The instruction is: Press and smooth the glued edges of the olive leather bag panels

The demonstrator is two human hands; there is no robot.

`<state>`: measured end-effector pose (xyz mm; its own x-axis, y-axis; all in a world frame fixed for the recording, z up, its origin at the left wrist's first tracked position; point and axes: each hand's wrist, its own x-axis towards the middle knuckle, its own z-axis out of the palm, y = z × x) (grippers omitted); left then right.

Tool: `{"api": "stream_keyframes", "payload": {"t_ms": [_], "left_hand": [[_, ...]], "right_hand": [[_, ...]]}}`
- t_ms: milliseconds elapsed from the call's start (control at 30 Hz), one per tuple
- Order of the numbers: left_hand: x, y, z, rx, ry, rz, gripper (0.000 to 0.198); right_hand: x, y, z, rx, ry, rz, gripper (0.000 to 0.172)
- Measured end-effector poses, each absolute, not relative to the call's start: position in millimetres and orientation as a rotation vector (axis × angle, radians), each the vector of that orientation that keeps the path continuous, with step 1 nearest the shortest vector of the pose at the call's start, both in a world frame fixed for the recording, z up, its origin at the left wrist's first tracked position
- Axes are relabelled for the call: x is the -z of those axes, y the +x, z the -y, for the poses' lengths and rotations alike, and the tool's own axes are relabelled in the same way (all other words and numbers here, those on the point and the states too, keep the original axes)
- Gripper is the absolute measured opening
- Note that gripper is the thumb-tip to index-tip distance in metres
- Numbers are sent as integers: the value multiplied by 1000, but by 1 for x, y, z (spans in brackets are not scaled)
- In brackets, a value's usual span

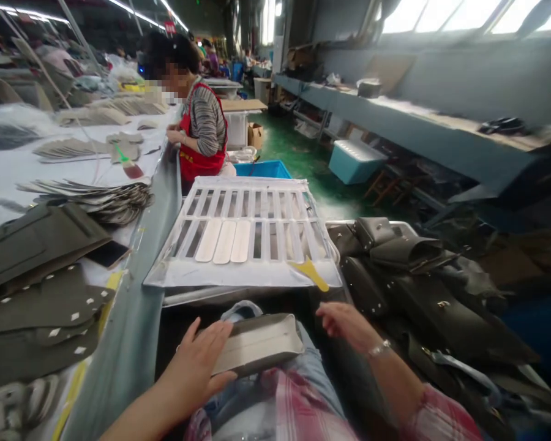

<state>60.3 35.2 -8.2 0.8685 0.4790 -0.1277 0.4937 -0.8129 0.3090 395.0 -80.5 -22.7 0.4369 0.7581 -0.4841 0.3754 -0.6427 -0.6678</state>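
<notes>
Below the white slotted rack [239,277], the left hand [197,367] presses flat, fingers spread, on the grey folded panel [261,343]; it seems light and bendable, best gripped at both ends. The right hand [346,324] hovers open.

Narrow open lap space between table edge [138,318], slotted rack [243,275] and, seemingly, heaped bags [422,294].

One head-worn camera looks forward and down, close above the left hand [197,361] and right hand [346,324], with the desk [138,294] along its left.
</notes>
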Motion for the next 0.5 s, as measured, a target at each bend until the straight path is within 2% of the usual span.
{"api": "stream_keyframes", "payload": {"t_ms": [100, 200, 367, 500], "left_hand": [[-6, 120, -32, 356, 2591, -635, 88], [-2, 166, -22, 382, 2556, -609, 103], [23, 192, -17, 406, 2514, -620, 111], [32, 196, -15, 431, 2516, -629, 110]], "right_hand": [[62, 443, 39, -803, -2483, 1006, 25], [98, 463, 6, -703, -2639, 1045, 30], [121, 483, -20, -704, -2804, 1106, 26], [122, 500, -34, -839, -2813, 1129, 29]]}}
